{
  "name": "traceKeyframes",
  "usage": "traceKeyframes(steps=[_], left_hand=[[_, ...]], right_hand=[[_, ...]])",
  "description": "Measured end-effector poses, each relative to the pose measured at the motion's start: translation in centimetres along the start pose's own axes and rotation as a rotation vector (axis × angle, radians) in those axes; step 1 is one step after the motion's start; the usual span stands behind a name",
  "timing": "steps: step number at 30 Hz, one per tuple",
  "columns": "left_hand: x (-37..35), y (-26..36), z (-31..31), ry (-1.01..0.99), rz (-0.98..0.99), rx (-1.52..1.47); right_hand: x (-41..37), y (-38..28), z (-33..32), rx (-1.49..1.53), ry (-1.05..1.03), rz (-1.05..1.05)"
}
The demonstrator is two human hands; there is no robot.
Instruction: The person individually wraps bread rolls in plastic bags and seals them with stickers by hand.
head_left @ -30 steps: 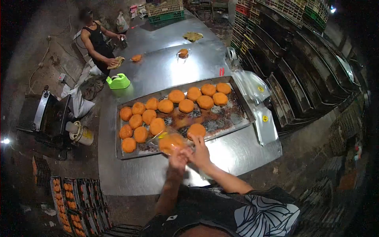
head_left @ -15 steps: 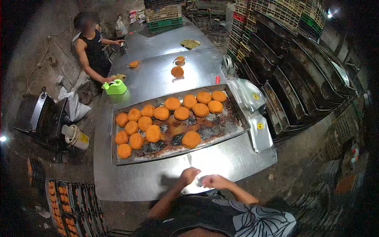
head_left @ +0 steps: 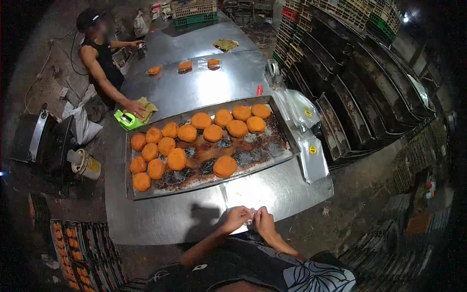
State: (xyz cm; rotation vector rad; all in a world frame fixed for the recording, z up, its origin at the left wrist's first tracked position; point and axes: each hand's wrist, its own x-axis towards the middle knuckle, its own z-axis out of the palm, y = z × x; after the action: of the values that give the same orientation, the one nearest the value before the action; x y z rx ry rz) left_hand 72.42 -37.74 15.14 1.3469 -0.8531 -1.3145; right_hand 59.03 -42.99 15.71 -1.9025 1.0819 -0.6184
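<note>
Dim workroom — dark, stained floor (head_left: 350, 209) around a shiny metal worktop (head_left: 146, 221).
Plastic crates (head_left: 381, 27) stand stacked at the right, near long dark trays (head_left: 369, 87) in rows — a small white light (head_left: 405, 20) glows at the upper right.

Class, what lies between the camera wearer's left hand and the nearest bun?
In the head view, the tray's near rim and metal tabletop lie between left hand and bun; glare hides finer detail.
</note>
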Motion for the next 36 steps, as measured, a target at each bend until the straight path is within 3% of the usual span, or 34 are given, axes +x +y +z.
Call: traceKeyframes(steps=[3, 5, 6, 7, 9, 10, 12, 13, 14, 15, 16, 17, 18, 19, 20, 21, 22, 24, 25, 26, 27, 28, 29, 31, 34, 36], left_hand=[[0.5, -1.7, -1.5, 0.113, -0.114, -0.229], [1.4, -2.2, -4.1, 0.021, 0.442, 0.412], [1.5, -1.6, -5.2, -0.085, 0.718, 0.576], [0.7, -0.2, -4.7, -0.076, 0.708, 0.577], [-0.4, 1.6, -2.5, 0.139, -0.174, -0.033], [-0.2, 1.9, -2.3, 0.148, -0.180, -0.038], [0.0, 2.4, -2.3, 0.315, -0.087, 0.314], [0.0, 2.2, -2.2, 0.474, 0.270, 0.376], [0.3, 2.6, -1.8, 0.536, 0.434, 0.245], [0.4, 2.0, -2.0, 0.521, 0.515, 0.403], [0.6, 1.3, -2.0, 0.502, 0.595, 0.559], [-0.2, 2.3, -1.5, 0.371, 0.486, 0.448], [0.0, 2.3, -1.5, 0.372, 0.487, 0.449], [0.6, 2.3, -1.5, 0.568, 0.414, 0.256], [1.4, 2.6, -1.6, 0.757, 0.339, 0.059], [1.4, 2.4, -2.9, 0.700, 0.375, -0.090], [1.5, 2.3, -4.3, 0.643, 0.406, -0.245], [1.2, -0.4, -8.5, 0.480, 0.419, -0.402], [0.8, -2.9, -11.4, 0.374, 0.404, -0.405], [0.6, -3.6, -13.2, 0.387, 0.281, -0.669], [0.0, -3.7, -14.9, 0.217, 0.497, -0.941], [-0.4, -2.6, -14.9, 0.131, 0.606, -1.073], [-0.8, -1.4, -14.9, 0.027, 0.706, -1.205], [-2.7, 4.5, -12.2, 0.966, 0.433, -1.063], [-3.8, 4.7, -13.1, 1.065, 0.513, -1.009], [-4.3, 4.8, -13.5, 1.090, 0.553, -1.006]], right_hand=[[1.8, -3.4, -1.1, 0.040, -0.087, 0.010], [2.3, -3.1, -1.0, 0.057, -0.196, 0.053], [2.3, -2.8, -0.6, 0.061, -0.208, 0.053], [2.4, -3.1, -0.4, 0.104, -0.216, 0.087], [2.4, -3.7, -0.1, 0.129, -0.204, 0.056], [2.5, -3.8, 0.0, 0.130, -0.216, 0.059], [2.6, -3.6, 0.5, 0.034, -0.306, 0.046], [2.9, -3.0, 0.8, 0.063, -0.403, 0.089], [4.0, -3.1, 0.5, 0.069, -0.404, 0.086], [5.9, -3.3, 0.1, 0.454, -0.524, 0.346], [7.8, -3.0, 0.2, 0.829, -0.609, 0.375], [9.6, -2.7, 0.3, 1.192, -0.709, 0.448], [10.9, -3.4, 1.2, 1.315, -0.596, 0.348], [12.1, -4.1, 2.1, 1.435, -0.490, 0.237], [12.1, -7.0, 3.6, 1.321, -0.212, 0.199], [10.9, -10.4, 2.6, 1.633, -0.333, 0.327], [10.6, -8.2, 4.5, 1.729, -0.450, 0.338], [8.7, -7.5, 6.6, 1.317, -0.721, 0.549], [9.4, -7.2, 6.6, 1.313, -0.726, 0.545], [10.4, -6.6, 6.3, 1.019, -0.842, 0.365], [11.7, -6.2, 6.1, 0.718, -0.932, 0.186], [14.8, -6.3, 6.3, 0.129, -0.577, -0.169], [17.7, -4.8, 7.4, -0.020, -0.205, -0.412], [19.9, -2.6, 7.9, -0.073, -0.254, -0.319], [21.8, -2.4, 8.1, -0.199, -0.387, -0.073], [20.4, -2.3, 7.4, -0.040, -0.339, -0.149]])
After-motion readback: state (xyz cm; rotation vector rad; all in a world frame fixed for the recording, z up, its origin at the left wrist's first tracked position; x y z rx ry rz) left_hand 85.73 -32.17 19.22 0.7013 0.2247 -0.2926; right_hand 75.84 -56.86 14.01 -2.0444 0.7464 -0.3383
